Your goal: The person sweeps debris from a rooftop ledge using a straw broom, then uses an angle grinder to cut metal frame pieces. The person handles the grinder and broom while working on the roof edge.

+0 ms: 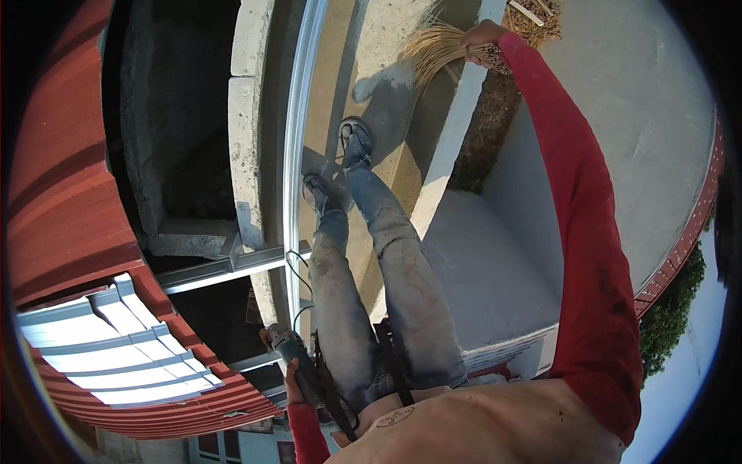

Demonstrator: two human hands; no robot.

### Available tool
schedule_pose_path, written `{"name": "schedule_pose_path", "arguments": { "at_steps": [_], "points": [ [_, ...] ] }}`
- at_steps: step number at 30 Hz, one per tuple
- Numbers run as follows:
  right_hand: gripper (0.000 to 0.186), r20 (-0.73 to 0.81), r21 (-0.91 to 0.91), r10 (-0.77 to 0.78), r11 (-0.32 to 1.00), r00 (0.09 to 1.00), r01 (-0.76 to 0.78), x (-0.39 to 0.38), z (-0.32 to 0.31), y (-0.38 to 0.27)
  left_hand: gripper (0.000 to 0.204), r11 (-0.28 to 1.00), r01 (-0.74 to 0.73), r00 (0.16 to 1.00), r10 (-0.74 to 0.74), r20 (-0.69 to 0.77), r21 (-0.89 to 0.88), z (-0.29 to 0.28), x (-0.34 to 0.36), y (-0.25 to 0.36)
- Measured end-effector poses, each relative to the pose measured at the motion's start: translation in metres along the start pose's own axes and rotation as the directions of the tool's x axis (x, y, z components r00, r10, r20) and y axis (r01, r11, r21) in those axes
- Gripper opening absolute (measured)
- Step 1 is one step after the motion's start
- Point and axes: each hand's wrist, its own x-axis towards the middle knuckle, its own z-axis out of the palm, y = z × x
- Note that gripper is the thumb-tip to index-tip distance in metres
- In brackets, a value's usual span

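While the right hand [481, 35] reaches far out, clenched around a straw broom [434, 48] whose bristles fan over the concrete ledge [371, 46], the left hand [296, 380] grips an angle grinder [297, 359] low beside the legs, seemingly keeping it clear.

My right hand [483, 35] is stretched far out ahead of me, closed on a bundle of straw [433, 48] that fans out to its left. My left hand [296, 383] hangs low by my hip, gripping a power tool [290, 348] whose cable [297, 271] loops forward. Between the two grips my shoes [340, 166] stand on a concrete ledge [332, 100]. A metal rail [297, 139] runs ahead of the tool, with a sheet roof [116, 356] to its left.
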Motion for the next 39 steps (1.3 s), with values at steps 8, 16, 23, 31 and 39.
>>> {"name": "schedule_pose_path", "arguments": {
  "at_steps": [8,16,23,31,39],
  "points": [
    [0.06,-0.356,-0.388,-0.472,0.86,0.806,0.332,-0.161,0.13,0.009,0.048,0.998,0.03,0.999,-0.031,0.008,0.058,0.026,-0.016,-0.01],
    [0.032,-0.032,-0.177,0.023,0.984,0.999,-0.028,-0.053,0.047,-0.037,0.051,0.997,0.023,1.0,-0.023,0.005,-0.071,0.022,-0.015,-0.004],
    [0.049,-0.563,-0.565,-0.521,0.809,0.642,0.161,-0.097,0.042,-0.045,0.047,0.999,-0.027,0.998,0.025,-0.063,-0.025,0.004,-0.009,0.001],
    [0.046,0.342,-0.335,-0.19,0.891,0.92,0.308,-0.067,0.197,0.031,0.041,0.972,0.043,0.993,-0.015,-0.121,0.232,0.002,0.018,-0.022],
    [0.037,-0.518,-0.352,-0.32,0.925,0.793,0.143,-0.015,-0.029,-0.037,0.048,0.925,-0.084,0.981,0.143,-0.134,0.371,0.046,0.008,-0.087]
  ]
}}
